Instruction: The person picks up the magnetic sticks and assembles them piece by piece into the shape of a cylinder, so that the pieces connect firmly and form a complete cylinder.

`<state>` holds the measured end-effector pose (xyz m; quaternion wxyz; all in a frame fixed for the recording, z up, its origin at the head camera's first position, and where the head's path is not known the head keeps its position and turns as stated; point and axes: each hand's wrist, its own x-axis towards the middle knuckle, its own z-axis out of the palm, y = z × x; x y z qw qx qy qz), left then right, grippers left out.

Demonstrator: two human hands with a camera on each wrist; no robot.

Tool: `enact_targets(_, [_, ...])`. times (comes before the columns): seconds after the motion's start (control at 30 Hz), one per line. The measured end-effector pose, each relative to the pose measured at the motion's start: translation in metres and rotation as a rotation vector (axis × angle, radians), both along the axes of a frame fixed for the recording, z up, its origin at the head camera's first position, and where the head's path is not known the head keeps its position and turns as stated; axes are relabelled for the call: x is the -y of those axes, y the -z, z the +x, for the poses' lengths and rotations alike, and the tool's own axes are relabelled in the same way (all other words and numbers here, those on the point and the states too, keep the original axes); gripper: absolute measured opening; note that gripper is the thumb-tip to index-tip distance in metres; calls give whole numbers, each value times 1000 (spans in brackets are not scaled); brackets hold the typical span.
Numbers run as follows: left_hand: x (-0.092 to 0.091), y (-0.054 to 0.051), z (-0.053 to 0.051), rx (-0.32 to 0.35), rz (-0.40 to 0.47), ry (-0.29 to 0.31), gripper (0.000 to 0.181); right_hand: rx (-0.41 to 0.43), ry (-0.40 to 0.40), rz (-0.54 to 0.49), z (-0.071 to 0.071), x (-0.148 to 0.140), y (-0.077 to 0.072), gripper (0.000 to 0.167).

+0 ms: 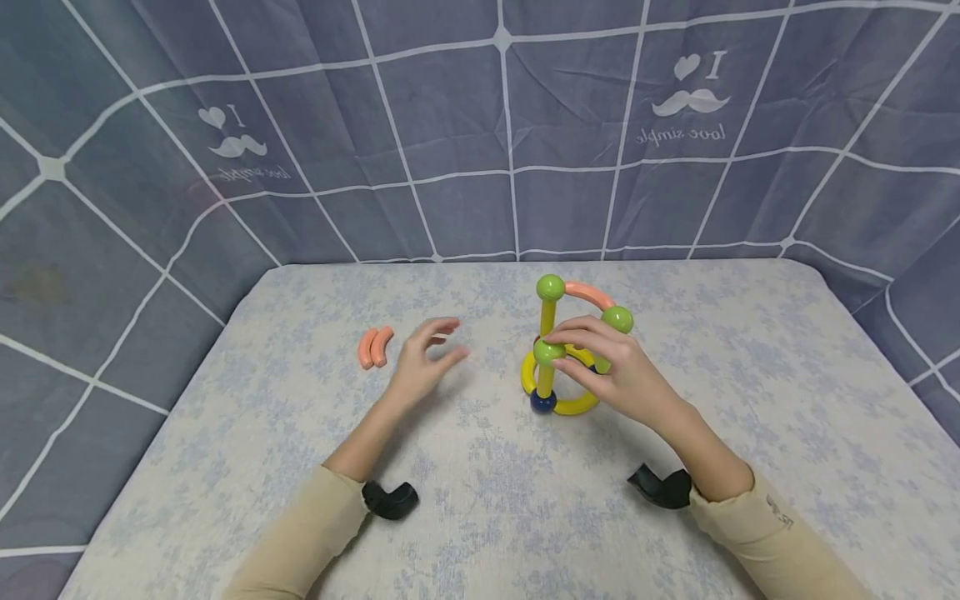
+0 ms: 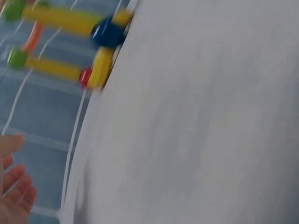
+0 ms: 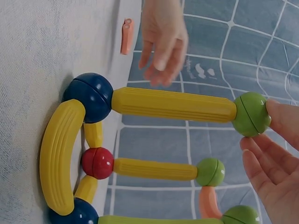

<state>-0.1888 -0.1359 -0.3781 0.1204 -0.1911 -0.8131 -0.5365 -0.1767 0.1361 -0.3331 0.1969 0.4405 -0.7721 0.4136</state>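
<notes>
My right hand pinches a green ball on top of an upright yellow rod. That rod rises from a dark blue ball on a ring of curved yellow pieces. Further back, a curved orange piece links two more green balls on uprights, and a red ball sits in the ring. Left of this structure, my left hand hovers over the table, fingers apart and holding nothing; it is slightly blurred.
Two loose curved orange pieces lie side by side on the patterned tablecloth, left of my left hand. Black straps hang at both wrists. A blue-grey curtain with white lines stands behind the table.
</notes>
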Motion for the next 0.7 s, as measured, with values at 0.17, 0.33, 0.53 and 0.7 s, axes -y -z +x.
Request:
enact_targets(0.17, [59, 26, -22, 74, -108, -222, 45, 3, -9, -2, 0, 0, 0, 41])
enact_targets(0.33, [85, 36, -22, 92, -203, -351, 46, 18, -4, 7, 0, -1, 1, 41])
enact_targets(0.53, [89, 38, -18, 99, -258, -383, 45, 21, 6, 10, 0, -1, 1, 36])
enact_targets(0.7, [85, 38, -17, 112, -297, -355, 38, 25, 11, 8, 0, -2, 0, 36])
